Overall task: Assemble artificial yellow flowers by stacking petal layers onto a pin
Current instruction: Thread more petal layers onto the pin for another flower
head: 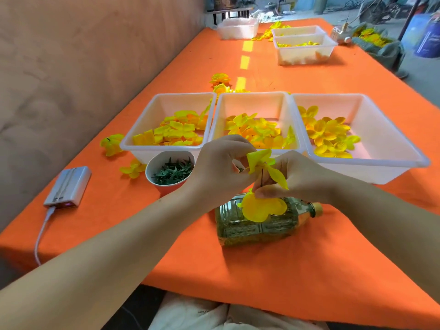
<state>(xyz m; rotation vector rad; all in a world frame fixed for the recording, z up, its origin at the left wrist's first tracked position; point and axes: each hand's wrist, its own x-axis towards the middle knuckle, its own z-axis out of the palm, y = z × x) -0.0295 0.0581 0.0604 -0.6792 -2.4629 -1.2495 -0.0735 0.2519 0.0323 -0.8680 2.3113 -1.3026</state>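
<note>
Both hands work just above the near edge of the bench [190,258], over a bottle [273,231] lying on its side. The left hand [221,167] has its fingers curled and pinches a folded yellow petal layer [258,159] at the top of the pin [262,177]. The right hand [300,179] pinches the pin's lower end, with a larger round petal [260,210] hanging beneath its fingertips; whether that petal is already threaded or merely held alongside, I cannot tell. The pin stands roughly upright between the two hands. Judged step: pushing the folded layer down the shaft. Risks: the layer is creased, so the tip may miss the centre hole and tear or go through off-centre. The thin pin could bend or slip in the pinch if the push comes at an angle. A dropped piece could roll under the bottle or fall off the bench edge. Stock stays in reach: three trays [252,94] of petals and a cup [166,155] of green pieces behind.
</note>
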